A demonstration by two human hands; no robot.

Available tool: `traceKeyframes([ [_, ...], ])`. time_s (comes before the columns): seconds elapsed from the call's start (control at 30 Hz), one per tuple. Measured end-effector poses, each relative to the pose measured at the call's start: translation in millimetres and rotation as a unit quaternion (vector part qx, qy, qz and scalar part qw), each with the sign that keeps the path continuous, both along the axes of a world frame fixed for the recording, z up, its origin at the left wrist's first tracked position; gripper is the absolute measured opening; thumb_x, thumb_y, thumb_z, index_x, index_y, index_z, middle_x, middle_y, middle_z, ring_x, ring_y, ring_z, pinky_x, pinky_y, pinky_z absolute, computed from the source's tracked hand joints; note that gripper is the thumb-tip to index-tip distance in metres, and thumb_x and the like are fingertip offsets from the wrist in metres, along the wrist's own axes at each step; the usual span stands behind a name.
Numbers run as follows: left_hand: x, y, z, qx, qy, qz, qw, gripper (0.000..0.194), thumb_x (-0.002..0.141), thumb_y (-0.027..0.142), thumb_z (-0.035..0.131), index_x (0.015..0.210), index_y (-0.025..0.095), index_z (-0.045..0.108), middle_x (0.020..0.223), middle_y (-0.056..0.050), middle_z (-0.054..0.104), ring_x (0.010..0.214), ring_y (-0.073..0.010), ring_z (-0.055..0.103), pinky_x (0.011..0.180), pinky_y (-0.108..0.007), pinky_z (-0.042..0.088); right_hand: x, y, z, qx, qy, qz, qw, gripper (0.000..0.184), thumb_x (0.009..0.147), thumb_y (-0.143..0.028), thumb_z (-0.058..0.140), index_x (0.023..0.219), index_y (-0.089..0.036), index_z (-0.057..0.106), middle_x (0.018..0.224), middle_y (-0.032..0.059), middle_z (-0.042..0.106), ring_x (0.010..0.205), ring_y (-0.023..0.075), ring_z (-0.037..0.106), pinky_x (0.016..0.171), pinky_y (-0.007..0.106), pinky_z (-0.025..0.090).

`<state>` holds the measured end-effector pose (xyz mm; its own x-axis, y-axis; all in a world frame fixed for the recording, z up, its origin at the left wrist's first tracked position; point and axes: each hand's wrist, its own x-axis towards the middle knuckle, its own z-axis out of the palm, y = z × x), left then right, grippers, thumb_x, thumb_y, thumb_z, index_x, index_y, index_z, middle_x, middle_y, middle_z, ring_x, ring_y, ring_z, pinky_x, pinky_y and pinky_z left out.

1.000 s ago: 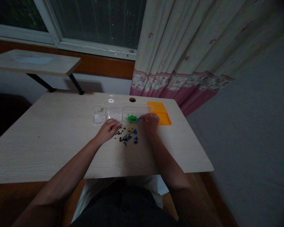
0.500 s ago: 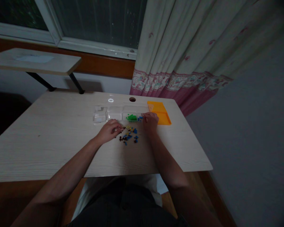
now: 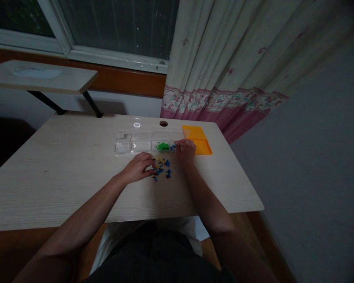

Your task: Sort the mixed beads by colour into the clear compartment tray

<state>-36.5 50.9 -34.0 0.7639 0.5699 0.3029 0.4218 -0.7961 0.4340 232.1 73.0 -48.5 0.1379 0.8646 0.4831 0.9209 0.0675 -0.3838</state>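
Note:
On the desk lies a loose pile of small building bricks in blue, yellow and dark colours. My left hand is at the pile's left edge, its thumb and fingers apart around some dark pieces. Behind the pile are clear plastic boxes. Small green bricks fill part of the right one, with a few blue bricks beside them. My right hand hovers at that box's right end, fingertips pinched together; whatever they hold is too small to make out.
An open orange case lies right of my right hand. At the back of the desk is a round cable hole. A raised shelf stands at the back left, and a curtain hangs behind the desk.
My left hand has moved slightly toward me and opened from a pinch, its thumb now reaching to the dark bricks. My right hand has barely moved. The view has shifted a little.

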Motion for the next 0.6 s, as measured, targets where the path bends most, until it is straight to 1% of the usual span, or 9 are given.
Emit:
traceKeyframes([
  [0.23,0.8,0.8,-2.1,0.000,0.018,0.008,1.000,0.017,0.093,0.036,0.059,0.092,0.021,0.066,0.095,-0.006,0.059,0.096,-0.0218,0.054,0.086,-0.034,0.040,-1.8,-1.2,1.4,0.000,0.011,0.002,1.000,0.027,0.096,-0.029,0.050,0.101,-0.021,0.076,0.104,0.0071,0.071,0.101,0.0218,0.053,0.095,0.036,0.034],
  [0.47,-0.5,0.9,-1.8,-0.008,0.019,0.022,1.000,0.015,0.093,0.034,0.059,0.092,0.021,0.066,0.095,-0.006,0.060,0.096,-0.0225,0.054,0.086,-0.034,0.041,-1.5,-0.6,2.0,-0.003,-0.005,0.008,1.000,0.029,0.097,-0.031,0.049,0.099,-0.020,0.076,0.102,0.0079,0.071,0.100,0.0220,0.054,0.094,0.036,0.034],
  [0.6,1.3,0.3,-3.0,-0.003,0.021,0.029,0.999,0.014,0.093,0.031,0.057,0.093,0.020,0.066,0.094,-0.007,0.060,0.096,-0.0227,0.054,0.087,-0.035,0.041,-2.4,-1.6,1.9,0.002,-0.001,0.011,1.000,0.027,0.096,-0.029,0.050,0.098,-0.020,0.075,0.102,0.0072,0.071,0.100,0.0217,0.055,0.094,0.036,0.035],
])
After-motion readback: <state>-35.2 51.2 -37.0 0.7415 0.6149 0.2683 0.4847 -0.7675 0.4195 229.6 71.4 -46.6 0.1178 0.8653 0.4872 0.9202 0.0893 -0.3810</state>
